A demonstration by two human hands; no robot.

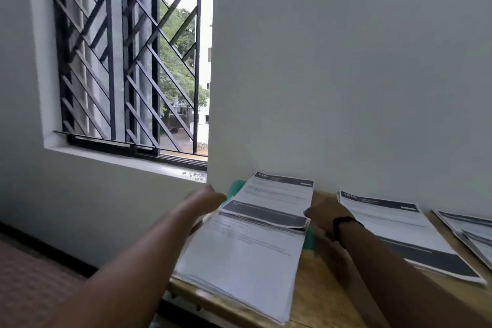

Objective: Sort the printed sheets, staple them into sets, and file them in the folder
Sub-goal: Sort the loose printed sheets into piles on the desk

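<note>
A thick stack of printed sheets (pixel 239 255) lies on the wooden surface (pixel 319 287), overhanging its near edge. On the stack's far end rests a smaller set (pixel 274 200), with a green folder (pixel 235 185) showing beneath. The left hand (pixel 205 200) holds the set's left edge, the right hand (pixel 327 214) its right edge; finger positions cannot be told. Right of the stack lie a second pile (pixel 399 231) and further sheets (pixel 471 231). A barred window (pixel 127 56) stands left of the stack.

Soft window (pixel 183 61) daylight, blurred edges
</note>
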